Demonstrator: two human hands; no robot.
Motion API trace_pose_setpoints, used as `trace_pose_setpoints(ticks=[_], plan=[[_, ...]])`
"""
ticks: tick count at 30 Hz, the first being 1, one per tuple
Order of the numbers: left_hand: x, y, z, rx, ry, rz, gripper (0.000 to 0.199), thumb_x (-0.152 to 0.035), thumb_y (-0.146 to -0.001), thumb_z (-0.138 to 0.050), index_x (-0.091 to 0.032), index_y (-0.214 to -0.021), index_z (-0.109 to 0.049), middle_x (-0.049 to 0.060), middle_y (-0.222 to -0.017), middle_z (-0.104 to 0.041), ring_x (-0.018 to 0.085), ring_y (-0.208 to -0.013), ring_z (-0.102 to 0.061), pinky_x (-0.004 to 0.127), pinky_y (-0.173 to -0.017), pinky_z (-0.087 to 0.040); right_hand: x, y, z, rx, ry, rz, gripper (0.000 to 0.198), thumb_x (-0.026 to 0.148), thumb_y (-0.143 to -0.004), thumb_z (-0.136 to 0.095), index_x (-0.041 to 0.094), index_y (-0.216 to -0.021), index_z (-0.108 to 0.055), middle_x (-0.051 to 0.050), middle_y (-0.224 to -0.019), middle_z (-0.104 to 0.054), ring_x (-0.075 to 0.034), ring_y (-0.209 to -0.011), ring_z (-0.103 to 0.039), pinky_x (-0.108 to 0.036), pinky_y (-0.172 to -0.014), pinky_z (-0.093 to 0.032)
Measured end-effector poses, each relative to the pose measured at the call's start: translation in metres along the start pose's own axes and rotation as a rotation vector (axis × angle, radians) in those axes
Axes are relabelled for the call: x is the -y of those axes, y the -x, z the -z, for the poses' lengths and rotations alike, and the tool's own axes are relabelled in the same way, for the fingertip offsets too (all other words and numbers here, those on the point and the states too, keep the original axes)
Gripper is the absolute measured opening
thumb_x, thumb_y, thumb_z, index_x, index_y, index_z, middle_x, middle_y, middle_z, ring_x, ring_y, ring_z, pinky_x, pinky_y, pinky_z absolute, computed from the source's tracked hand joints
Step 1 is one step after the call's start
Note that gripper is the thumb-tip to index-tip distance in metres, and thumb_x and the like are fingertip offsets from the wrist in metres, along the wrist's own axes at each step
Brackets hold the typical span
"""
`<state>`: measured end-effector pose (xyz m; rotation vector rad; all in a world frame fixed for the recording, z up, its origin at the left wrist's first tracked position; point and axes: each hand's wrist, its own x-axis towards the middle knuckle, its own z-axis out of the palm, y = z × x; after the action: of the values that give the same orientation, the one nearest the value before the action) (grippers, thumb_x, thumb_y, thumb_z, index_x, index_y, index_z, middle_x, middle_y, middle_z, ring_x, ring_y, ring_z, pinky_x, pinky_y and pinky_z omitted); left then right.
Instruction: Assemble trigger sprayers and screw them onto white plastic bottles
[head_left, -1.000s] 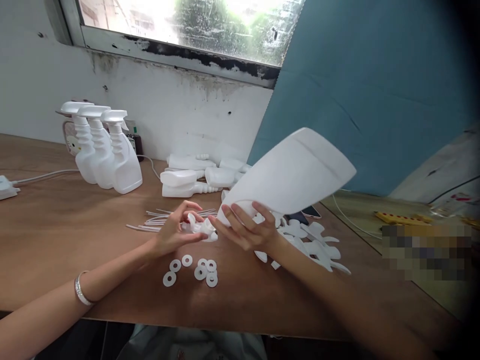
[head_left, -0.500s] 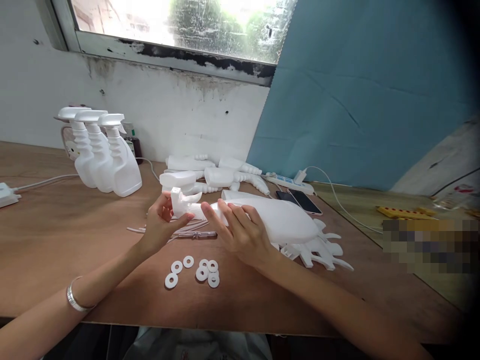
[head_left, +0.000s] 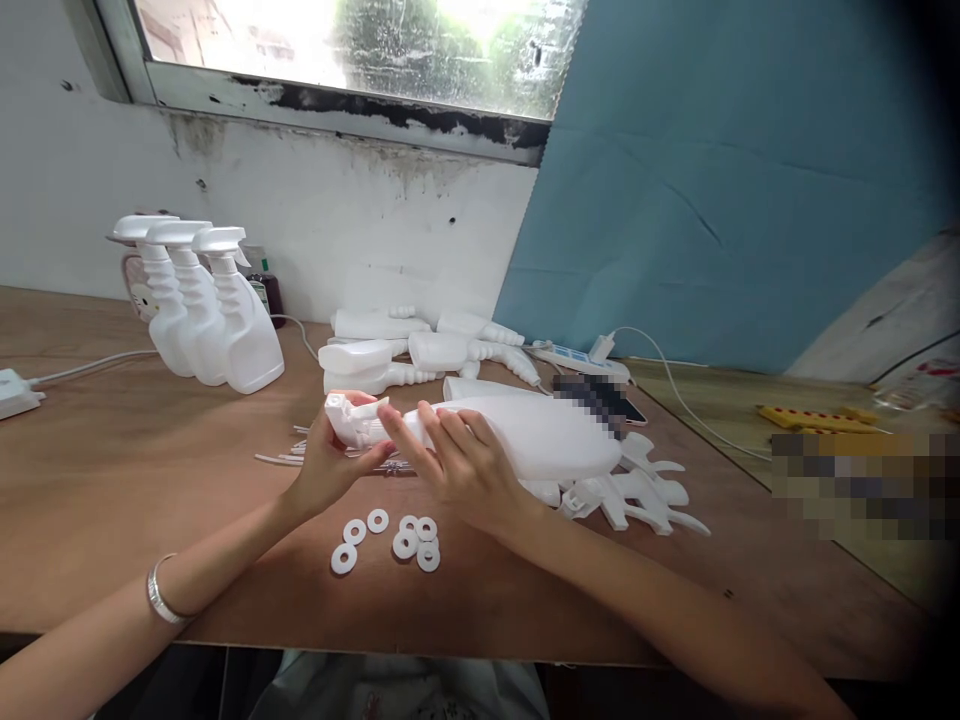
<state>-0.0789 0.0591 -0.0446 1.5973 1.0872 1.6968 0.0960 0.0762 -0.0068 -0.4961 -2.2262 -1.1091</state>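
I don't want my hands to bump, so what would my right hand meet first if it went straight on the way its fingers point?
Most likely the white spray head in the left hand. The right hand points its index finger that way, very near or perhaps touching; depth is unclear.

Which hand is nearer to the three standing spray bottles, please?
Left. The left hand, on the white spray head, is right of the standing bottles and closer to the camera. The right hand, on the held bottle, is farther right.
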Motion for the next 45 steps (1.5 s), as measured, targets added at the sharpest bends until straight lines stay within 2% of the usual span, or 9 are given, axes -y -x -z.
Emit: trace_pose_setpoints(ticks=[9,12,15,18,22,28,37,43,45], plan=[[-0.009,-0.01,-0.001,-0.06,0.104,0.157,0.043,-0.018,-0.056,-0.073,-0.019,-0.088,-0.045,0.0,-0.078,-0.064,0.015,-0.067,-0.059,0.025,-0.059,-0.048,0.005,-0.001,-0.019,-0.052,0.116,0.082,0.051,0.017,-0.087,-0.044,0.024,-0.135,-0.027,-0.01,-0.104,-0.062,-0.017,-0.083,-0.056,-0.031,-0.065,-0.041],[-0.006,-0.017,0.003,-0.138,0.189,0.226,0.043,-0.019,-0.054,-0.074,-0.019,-0.087,-0.045,-0.002,-0.075,-0.063,0.013,-0.065,-0.058,0.024,-0.061,-0.047,0.002,-0.003,-0.022,-0.065,0.093,0.108,0.048,0.021,-0.088,-0.043,0.026,-0.133,-0.028,-0.008,-0.111,-0.059,-0.019,-0.094,-0.054,-0.033,-0.072,-0.043],[0.0,-0.029,0.012,-0.283,0.271,0.242,0.041,-0.02,-0.051,-0.075,-0.017,-0.082,-0.049,-0.004,-0.071,-0.059,0.01,-0.061,-0.056,0.021,-0.059,-0.047,-0.011,0.0,-0.014,-0.091,0.036,0.095,0.045,0.023,-0.087,-0.045,0.027,-0.13,-0.033,-0.005,-0.123,-0.053,-0.019,-0.113,-0.045,-0.036,-0.087,-0.039],[0.004,-0.042,0.024,-0.379,0.388,0.289,0.036,-0.017,-0.049,-0.074,-0.015,-0.076,-0.051,-0.005,-0.068,-0.056,0.008,-0.06,-0.056,0.017,-0.057,-0.048,-0.035,0.013,-0.005,-0.173,0.0,-0.066,0.051,0.03,-0.085,-0.048,0.029,-0.132,-0.028,-0.004,-0.13,-0.046,-0.021,-0.121,-0.038,-0.042,-0.095,-0.034],[0.011,-0.05,0.032,-0.346,0.477,0.417,0.032,-0.014,-0.05,-0.072,-0.014,-0.073,-0.05,-0.003,-0.069,-0.056,0.007,-0.056,-0.056,0.015,-0.051,-0.049,-0.064,0.037,-0.004,-0.167,-0.142,-0.368,0.07,0.038,-0.08,-0.052,0.023,-0.137,-0.014,-0.014,-0.136,-0.035,-0.031,-0.124,-0.033,-0.051,-0.094,-0.033],[0.02,-0.047,0.029,-0.242,0.486,0.549,0.031,-0.011,-0.054,-0.069,-0.013,-0.078,-0.048,-0.001,-0.066,-0.057,0.008,-0.052,-0.058,0.015,-0.048,-0.05,-0.07,0.062,-0.024,-0.041,-0.539,-0.539,0.063,0.031,-0.087,-0.04,0.02,-0.138,-0.004,-0.016,-0.135,-0.034,-0.025,-0.125,-0.034,-0.045,-0.094,-0.039],[0.026,-0.046,0.026,-0.224,0.515,0.513,0.025,-0.011,-0.06,-0.069,-0.011,-0.076,-0.05,0.0,-0.072,-0.057,0.009,-0.062,-0.059,0.016,-0.054,-0.054,-0.057,0.067,-0.027,-0.084,-0.671,-0.722,0.056,0.032,-0.085,-0.046,0.025,-0.135,-0.02,-0.012,-0.133,-0.035,-0.025,-0.12,-0.038,-0.038,-0.08,-0.049],[0.023,-0.042,0.025,-0.144,0.51,0.491,0.024,-0.014,-0.063,-0.07,-0.012,-0.08,-0.052,0.001,-0.077,-0.058,0.009,-0.067,-0.059,0.018,-0.06,-0.055,-0.056,0.068,-0.026,-0.34,-0.796,-0.893,0.046,0.03,-0.075,-0.062,0.029,-0.117,-0.042,-0.006,-0.123,-0.045,-0.019,-0.094,-0.055,-0.031,-0.069,-0.052],[0.023,-0.041,0.024,-0.132,0.501,0.483,0.025,-0.014,-0.064,-0.07,-0.012,-0.08,-0.052,0.001,-0.077,-0.057,0.009,-0.068,-0.058,0.018,-0.06,-0.055,-0.058,0.068,-0.026,-0.363,-0.819,-0.932,0.036,0.03,-0.074,-0.063,0.028,-0.106,-0.048,-0.005,-0.117,-0.05,-0.017,-0.088,-0.057,-0.03,-0.065,-0.052]])
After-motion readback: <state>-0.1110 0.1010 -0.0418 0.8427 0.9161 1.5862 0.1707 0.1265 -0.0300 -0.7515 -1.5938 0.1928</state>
